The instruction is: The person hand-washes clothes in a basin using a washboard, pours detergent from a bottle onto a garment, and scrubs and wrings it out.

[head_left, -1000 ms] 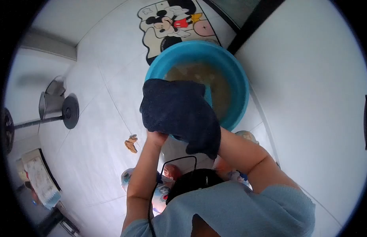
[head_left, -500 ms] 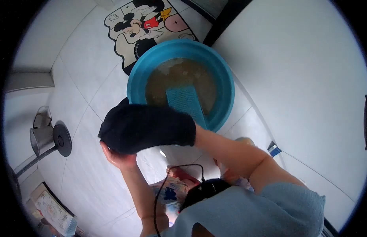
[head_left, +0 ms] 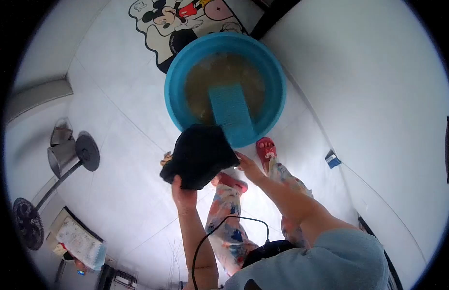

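A black piece of fabric, perhaps a garment or cap, hangs between my hands just in front of a round blue basin. My left hand grips its lower left edge, with the thumb showing on the fabric. At the right edge my right hand is closed on it, some fingers hidden. Cloudy brownish water fills the basin's bottom. A blue washboard leans in it, its near end against the basin's near rim.
A cartoon mat lies beyond the basin. To the left stand a pedal-like round stand and a grey bin. A small blue box sits by the right wall. My feet in red slippers are below. A black cable hangs before me.
My right hand and forearm have come out from inside the black fabric and now hold its right edge. The fabric looks more bunched, and the view has shifted.
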Motion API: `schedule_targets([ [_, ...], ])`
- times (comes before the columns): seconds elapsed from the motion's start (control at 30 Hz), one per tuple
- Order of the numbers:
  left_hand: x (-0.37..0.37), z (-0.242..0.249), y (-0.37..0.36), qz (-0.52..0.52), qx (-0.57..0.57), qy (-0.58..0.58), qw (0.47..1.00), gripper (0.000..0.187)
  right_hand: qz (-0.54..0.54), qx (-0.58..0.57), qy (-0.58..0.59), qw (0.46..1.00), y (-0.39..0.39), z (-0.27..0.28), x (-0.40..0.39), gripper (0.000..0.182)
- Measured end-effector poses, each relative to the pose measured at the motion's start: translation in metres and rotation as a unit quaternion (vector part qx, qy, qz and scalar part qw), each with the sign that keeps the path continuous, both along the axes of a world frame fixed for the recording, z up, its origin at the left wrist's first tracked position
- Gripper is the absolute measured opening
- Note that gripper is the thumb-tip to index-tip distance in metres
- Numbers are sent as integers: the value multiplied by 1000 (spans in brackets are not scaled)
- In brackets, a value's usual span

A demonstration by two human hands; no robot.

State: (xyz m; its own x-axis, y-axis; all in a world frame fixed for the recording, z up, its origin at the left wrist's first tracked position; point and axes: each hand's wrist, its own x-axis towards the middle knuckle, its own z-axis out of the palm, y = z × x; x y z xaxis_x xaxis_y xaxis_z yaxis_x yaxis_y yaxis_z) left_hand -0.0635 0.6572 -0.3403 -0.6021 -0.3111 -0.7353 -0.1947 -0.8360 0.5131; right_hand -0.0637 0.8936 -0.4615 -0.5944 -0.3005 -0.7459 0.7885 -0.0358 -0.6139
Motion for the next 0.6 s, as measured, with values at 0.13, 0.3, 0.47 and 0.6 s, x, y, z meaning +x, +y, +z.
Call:
schedule_targets([
  [0.13,1,63,19,-154,-76,-38,984,53,163,58,114,978,23,57,29,54],
  [0.3,-20,186,60,-366,-245,0,898,39,53,-52,-225,972,-10,204,-7,58],
  [0.47,-4,310,113,-594,-500,155,611,38,-120,-326,108,932,-8,251,14,46],
  [0.6,32,364,148,-616,-529,335,479,47,-226,-344,8,911,37,342,7,42],
])
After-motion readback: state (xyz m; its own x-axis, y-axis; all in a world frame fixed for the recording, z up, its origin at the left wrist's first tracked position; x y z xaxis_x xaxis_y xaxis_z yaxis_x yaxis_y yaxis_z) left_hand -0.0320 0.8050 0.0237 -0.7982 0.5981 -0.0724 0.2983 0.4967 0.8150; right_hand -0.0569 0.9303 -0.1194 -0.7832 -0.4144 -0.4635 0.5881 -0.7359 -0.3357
